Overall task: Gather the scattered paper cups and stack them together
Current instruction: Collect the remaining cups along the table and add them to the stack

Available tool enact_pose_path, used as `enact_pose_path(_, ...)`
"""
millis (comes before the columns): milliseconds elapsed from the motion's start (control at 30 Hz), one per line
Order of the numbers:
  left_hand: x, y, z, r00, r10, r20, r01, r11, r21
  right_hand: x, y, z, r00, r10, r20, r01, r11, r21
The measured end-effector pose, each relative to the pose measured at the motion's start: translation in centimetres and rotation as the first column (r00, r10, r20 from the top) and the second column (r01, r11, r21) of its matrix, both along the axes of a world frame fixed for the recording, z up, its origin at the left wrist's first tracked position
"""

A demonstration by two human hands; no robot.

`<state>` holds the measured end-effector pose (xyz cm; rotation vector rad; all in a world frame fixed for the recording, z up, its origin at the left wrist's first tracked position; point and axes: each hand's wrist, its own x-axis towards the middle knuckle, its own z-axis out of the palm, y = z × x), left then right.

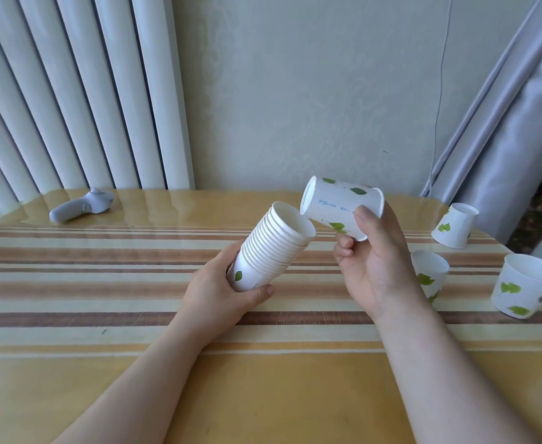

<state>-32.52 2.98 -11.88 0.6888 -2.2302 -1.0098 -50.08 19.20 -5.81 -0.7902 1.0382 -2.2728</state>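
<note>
Presently, items on view:

Stack of cups [271,248]: many nested paper cups, held above the table at centre, tilted with the open mouth up and to the right, probably so the next cup can slide in.
Left hand [223,291]: fingers and thumb curled round the base end of the stack, gripping it low and leaving the rims free.
Single cup [340,205]: lying roughly sideways in the air, base end pointing left toward the mouth of the stack and just beside its top rim, not yet inside.
Right hand [370,262]: thumb and fingers pinching the single cup near its rim end, a hold that seems chosen to steer the base in first.
Far-right cup [454,230]: standing upside down on the far right of the table, apart from the hands.
Middle-right cup [431,274]: upright, partly hidden behind the right wrist.
Near-right cup [524,290]: upright and leaning, at the right edge.
Table [263,379]: striped cloth under a glossy cover.
Controller [82,205]: grey handheld device, far left, not part of the task.
Progress, as a judgement: most cups are gathered; at least three on the right remain loose.
</note>
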Motion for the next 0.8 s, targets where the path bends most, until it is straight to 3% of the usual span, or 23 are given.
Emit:
enact_pose_path(167,-0.1,0.0,0.0,1.0,0.009,0.01,-0.008,0.998,-0.062,-0.4,-0.3,-1.0,0.955,-0.165,-0.245,0.218,0.953,0.209)
enact_pose_path(567,-0.2,-0.1,-0.1,0.999,0.002,0.034,0.002,0.996,-0.092,0.0,-0.6,-1.6,0.947,-0.208,-0.246,0.272,0.926,0.263)
enact_pose_path(700,-0.3,0.1,0.1,0.999,-0.006,0.035,0.01,0.995,-0.103,0.9,-0.9,-1.4,0.917,-0.218,-0.334,0.319,0.904,0.287)
enact_pose_path(800,-0.2,0.3,0.3,0.998,-0.012,0.063,0.02,0.992,-0.125,1.0,0.0,-0.6,0.901,-0.138,-0.411,0.304,0.876,0.374)
